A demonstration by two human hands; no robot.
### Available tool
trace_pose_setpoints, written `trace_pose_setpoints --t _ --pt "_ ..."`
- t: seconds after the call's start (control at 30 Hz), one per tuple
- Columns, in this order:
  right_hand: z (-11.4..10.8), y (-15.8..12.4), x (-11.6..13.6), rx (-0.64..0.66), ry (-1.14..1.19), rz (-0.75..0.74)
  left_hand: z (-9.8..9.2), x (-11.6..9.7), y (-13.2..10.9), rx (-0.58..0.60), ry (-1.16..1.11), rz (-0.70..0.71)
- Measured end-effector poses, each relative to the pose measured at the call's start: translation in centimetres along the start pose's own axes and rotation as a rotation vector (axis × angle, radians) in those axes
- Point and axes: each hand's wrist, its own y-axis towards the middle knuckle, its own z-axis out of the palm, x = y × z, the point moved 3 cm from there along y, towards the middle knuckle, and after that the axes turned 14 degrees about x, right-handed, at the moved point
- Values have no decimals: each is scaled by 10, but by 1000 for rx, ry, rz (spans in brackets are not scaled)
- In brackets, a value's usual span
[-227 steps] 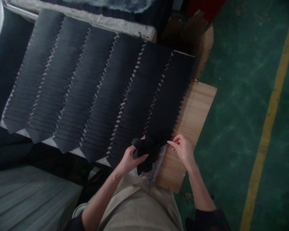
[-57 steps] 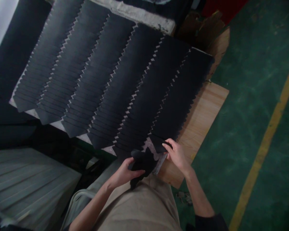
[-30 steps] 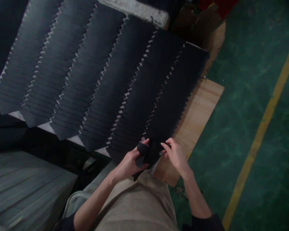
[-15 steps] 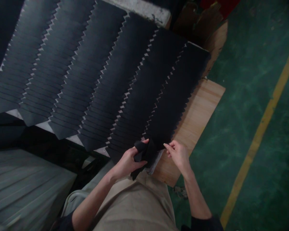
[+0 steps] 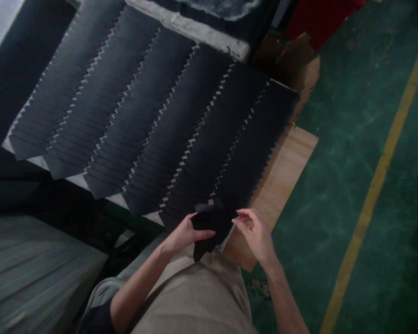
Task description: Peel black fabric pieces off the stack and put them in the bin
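Dark cloth pieces (image 5: 153, 106) with pointed ends and notched edges lie overlapped in several slanting rows on a pale-edged board (image 5: 77, 180). At the near end of the right-hand rows, my left hand (image 5: 186, 234) is closed on a small black cloth piece (image 5: 209, 227), its thumb lying on top and its other fingers mostly hidden beneath. My right hand (image 5: 256, 232) is just to the right, by the edge of the last row. Its thumb and forefinger are apart, and nothing shows between them.
A plywood sheet (image 5: 285, 162) juts out under the right side of the rows. Beyond it runs the green floor (image 5: 362, 116) with a yellow line (image 5: 379, 171). A grey ribbed surface (image 5: 35, 264) stands at lower left, and a red object (image 5: 322, 21) at the top right.
The black cloth piece in my left hand has gone from bunched to flatter and more spread. My right thumb and forefinger have parted. The view has shifted, showing more of the far side.
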Motion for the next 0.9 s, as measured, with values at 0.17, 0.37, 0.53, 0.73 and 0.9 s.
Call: trace_pose_setpoints --t 0.17,0.37,0.53,0.73,0.9 --pt "26 -9 13 -8 18 -34 2 5 -6 -13 -64 44" --pt "38 -12 16 49 166 -66 4 16 -11 49 -156 57" --pt "42 -11 3 109 494 -1 -2 24 -16 16 -123 66" --pt "36 -2 -23 -17 522 36 -10 41 -29 -56 -147 8" --pt "36 3 -34 -89 438 64 -17 46 -44 -88 -68 -36"
